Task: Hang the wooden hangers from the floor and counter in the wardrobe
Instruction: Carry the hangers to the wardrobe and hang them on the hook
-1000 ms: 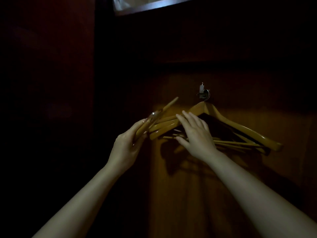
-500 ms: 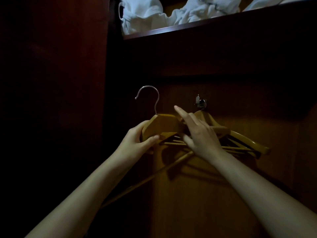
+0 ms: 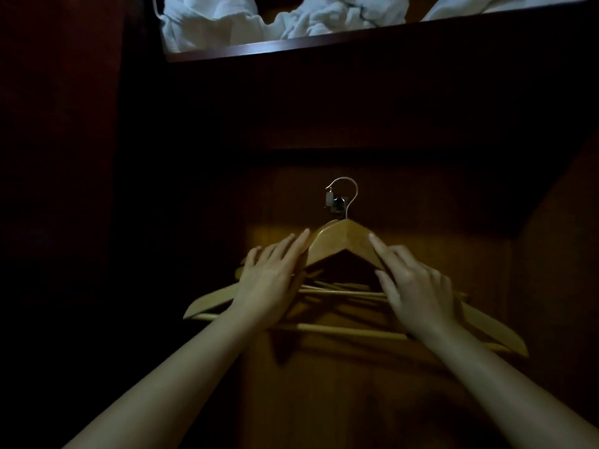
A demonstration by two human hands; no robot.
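Wooden hanger [image 3: 343, 239] level, left-right, hook [image 3: 345, 192] up, both hands gripping.

Dim wardrobe interior, home or hotel bedroom: dark wood panels [image 3: 356, 400], wall hook [image 3: 335, 202] at 12 carrying wooden hangers [image 3: 343, 241], white linens [image 3: 291, 21] on the shelf [image 3: 324, 47] above.

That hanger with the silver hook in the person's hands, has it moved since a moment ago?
Yes. The front hanger has gone rightward: its metal hook, earlier left of the wall peg, now loops over it, with left hand and right hand on its shoulders.
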